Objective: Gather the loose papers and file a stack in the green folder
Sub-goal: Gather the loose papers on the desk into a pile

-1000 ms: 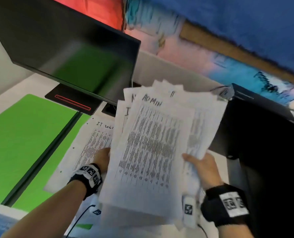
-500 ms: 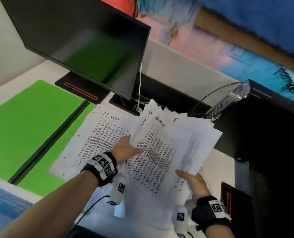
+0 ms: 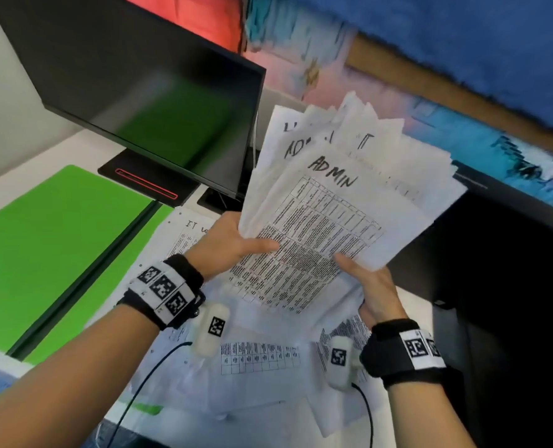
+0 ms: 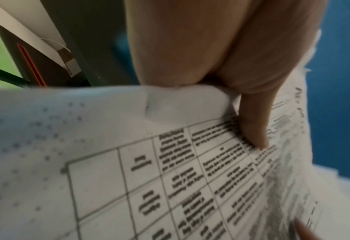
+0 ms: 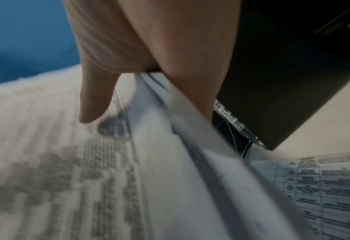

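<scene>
Both hands hold a fanned stack [image 3: 339, 202] of printed sheets lifted off the desk [image 3: 35, 156], its top page headed "ADMIN" in marker and the sheets splayed out toward 1 o'clock. The left hand [image 3: 226, 244] grips the stack's edge at 9 o'clock, thumb laid flat on the top page and the other fingers hidden behind the paper; the left wrist view shows that thumb [image 4: 254, 123] pressed onto a printed table with the sheets pinched under it. The right hand [image 3: 372, 286] clamps the stack's corner at 5 o'clock, thumb on top and fingers underneath; in the right wrist view the thumb [image 5: 96, 99] bears down on blurred print and the layered paper edges run beneath the palm. The green folder [image 3: 58, 250] lies open and flat on the desk at 9 o'clock of the hands, its dark spine running diagonally. A sheet [image 3: 184, 234] marked "IT" lies partly on the folder's right half, just under the left hand. More loose papers [image 3: 259, 357] are spread on the desk at 6 o'clock, beneath both wrists. A dark monitor [image 3: 139, 92] stands at 11 o'clock, and a black computer case [image 3: 511, 286] sits at 3 o'clock.
</scene>
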Available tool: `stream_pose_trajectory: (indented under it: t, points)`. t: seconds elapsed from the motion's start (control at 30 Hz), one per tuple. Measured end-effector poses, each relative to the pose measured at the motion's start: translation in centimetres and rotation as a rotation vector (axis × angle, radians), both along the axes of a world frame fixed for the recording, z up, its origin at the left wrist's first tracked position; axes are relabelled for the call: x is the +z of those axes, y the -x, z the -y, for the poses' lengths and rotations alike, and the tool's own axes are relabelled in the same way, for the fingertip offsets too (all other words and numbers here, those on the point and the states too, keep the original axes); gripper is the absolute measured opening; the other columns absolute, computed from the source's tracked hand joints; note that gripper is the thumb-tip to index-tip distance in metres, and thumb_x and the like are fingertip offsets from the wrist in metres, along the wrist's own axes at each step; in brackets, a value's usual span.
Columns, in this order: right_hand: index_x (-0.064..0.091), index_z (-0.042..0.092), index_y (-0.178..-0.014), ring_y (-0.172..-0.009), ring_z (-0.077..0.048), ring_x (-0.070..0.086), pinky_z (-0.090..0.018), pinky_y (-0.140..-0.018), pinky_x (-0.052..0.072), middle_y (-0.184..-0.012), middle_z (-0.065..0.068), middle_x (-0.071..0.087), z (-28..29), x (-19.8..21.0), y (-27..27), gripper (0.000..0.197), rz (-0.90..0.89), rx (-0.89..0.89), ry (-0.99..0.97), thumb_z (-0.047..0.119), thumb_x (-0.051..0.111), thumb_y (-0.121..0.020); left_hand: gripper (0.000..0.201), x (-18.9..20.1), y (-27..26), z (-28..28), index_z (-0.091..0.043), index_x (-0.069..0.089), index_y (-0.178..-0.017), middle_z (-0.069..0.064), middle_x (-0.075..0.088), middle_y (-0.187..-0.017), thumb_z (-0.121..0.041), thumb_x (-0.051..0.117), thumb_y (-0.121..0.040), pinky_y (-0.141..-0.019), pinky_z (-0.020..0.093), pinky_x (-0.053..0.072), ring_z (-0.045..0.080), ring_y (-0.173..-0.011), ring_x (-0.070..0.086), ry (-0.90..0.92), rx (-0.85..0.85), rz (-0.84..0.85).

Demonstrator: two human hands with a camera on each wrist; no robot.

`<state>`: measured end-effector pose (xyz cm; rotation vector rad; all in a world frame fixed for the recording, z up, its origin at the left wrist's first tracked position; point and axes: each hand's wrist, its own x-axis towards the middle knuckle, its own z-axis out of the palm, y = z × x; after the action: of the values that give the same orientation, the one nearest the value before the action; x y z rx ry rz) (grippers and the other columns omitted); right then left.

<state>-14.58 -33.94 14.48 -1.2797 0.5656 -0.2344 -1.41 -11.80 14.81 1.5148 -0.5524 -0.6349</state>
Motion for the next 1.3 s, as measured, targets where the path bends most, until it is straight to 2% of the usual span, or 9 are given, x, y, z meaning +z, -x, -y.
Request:
stream_pose_trajectory:
  t: [0.07, 0.17, 0.23, 0.37, 0.57, 0.73, 0.93, 1.13, 1.3]
  points:
    - [0.062, 0.007, -0.125, -0.114, -0.033, 0.066, -0.042, -0.089, 0.057, -0.11, -0.009, 0.075, 0.1, -0.2, -0.5, 0.067, 0.018, -0.012, -0.061, 0.02, 0.087, -0.064, 0.05, 1.1, 0.0, -0.5, -0.028, 0.063, -0.122, -0.003, 0.073, -0.121, -0.009, 0.079, -0.078, -0.093, 0.022, 0.055, 0.008, -0.109, 0.07, 0.059, -0.043, 0.014]
    - [0.06, 0.012, -0.125, -0.106, -0.025, 0.069, -0.044, -0.091, 0.056, -0.111, -0.007, 0.074, 0.6, 0.3, -1.0, 0.076, 0.097, 0.044, -0.106, 0.023, 0.091, -0.057, 0.06, 3.1, -0.1, -1.4, -0.031, 0.057, -0.127, -0.008, 0.068, -0.129, -0.004, 0.078, -0.078, -0.093, 0.014, 0.051, 0.002, -0.115, 0.066, 0.081, -0.107, 0.113]
    - [0.063, 0.011, -0.118, -0.098, -0.024, 0.07, -0.041, -0.086, 0.058, -0.103, -0.008, 0.074, 0.9, 0.9, -1.5, 0.065, 0.127, 0.091, -0.097, 0.018, 0.09, -0.06, 0.061, 3.9, -0.8, -1.8, -0.027, 0.057, -0.129, -0.002, 0.069, -0.13, -0.008, 0.079, -0.075, -0.098, 0.021, 0.052, 0.007, -0.118, 0.066, 0.097, -0.098, 0.134]
    - [0.061, 0.002, -0.126, -0.113, -0.034, 0.066, -0.046, -0.095, 0.054, -0.121, -0.021, 0.069, 0.3, 1.3, -2.5, 0.047, 0.129, -0.01, -0.029, -0.003, 0.071, -0.08, 0.055, 2.5, -2.5, -1.2, -0.029, 0.065, -0.117, -0.004, 0.076, -0.113, -0.023, 0.085, -0.066, -0.098, 0.041, 0.055, 0.01, -0.106, 0.071, 0.09, 0.144, 0.108]
    - [0.071, 0.018, -0.097, -0.091, -0.012, 0.075, -0.032, -0.08, 0.059, -0.093, 0.003, 0.079, -1.3, 1.6, -1.2, 0.025, 0.151, -0.139, 0.193, 0.002, 0.076, -0.078, 0.046, 0.3, -3.0, -0.5, -0.028, 0.07, -0.108, -0.004, 0.078, -0.104, -0.026, 0.087, -0.065, -0.088, 0.035, 0.06, 0.01, -0.1, 0.074, 0.109, 0.31, 0.06]
    - [0.069, 0.017, -0.109, -0.1, -0.015, 0.073, -0.024, -0.078, 0.057, -0.104, -0.001, 0.078, -1.6, 0.0, -0.2, 0.043, 0.166, -0.072, 0.157, -0.004, 0.076, -0.072, 0.067, 0.0, -2.9, -1.2, -0.013, 0.066, -0.12, 0.001, 0.078, -0.11, -0.023, 0.09, -0.059, -0.089, 0.032, 0.06, 0.018, -0.105, 0.073, 0.182, 0.245, -0.007]
    - [0.072, 0.017, -0.105, -0.098, -0.016, 0.073, -0.027, -0.08, 0.059, -0.106, -0.006, 0.077, -3.0, -0.2, -0.8, 0.036, 0.141, -0.081, 0.224, -0.008, 0.073, -0.079, 0.035, 0.4, -1.9, 0.0, -0.015, 0.072, -0.102, -0.005, 0.081, -0.09, -0.003, 0.084, -0.07, -0.073, 0.024, 0.061, 0.01, -0.085, 0.077, 0.162, 0.271, 0.065]
    - [0.06, 0.007, -0.126, -0.107, -0.023, 0.071, -0.033, -0.086, 0.057, -0.115, -0.01, 0.074, -1.9, 0.4, -0.6, 0.053, 0.126, -0.074, 0.197, 0.005, 0.079, -0.076, 0.059, 1.3, -1.9, 0.1, -0.012, 0.065, -0.112, 0.009, 0.076, -0.104, -0.012, 0.092, -0.059, -0.08, 0.031, 0.061, 0.019, -0.092, 0.074, 0.228, 0.351, 0.097]
    - [0.062, 0.012, -0.122, -0.106, -0.018, 0.071, -0.036, -0.091, 0.056, -0.114, -0.005, 0.075, -2.8, -0.4, -2.4, 0.056, 0.078, -0.087, 0.214, 0.008, 0.085, -0.07, 0.024, 2.8, -0.9, 3.2, -0.008, 0.074, -0.107, 0.005, 0.079, -0.096, -0.005, 0.075, -0.083, -0.078, 0.034, 0.062, 0.017, -0.088, 0.077, 0.148, 0.323, 0.222]
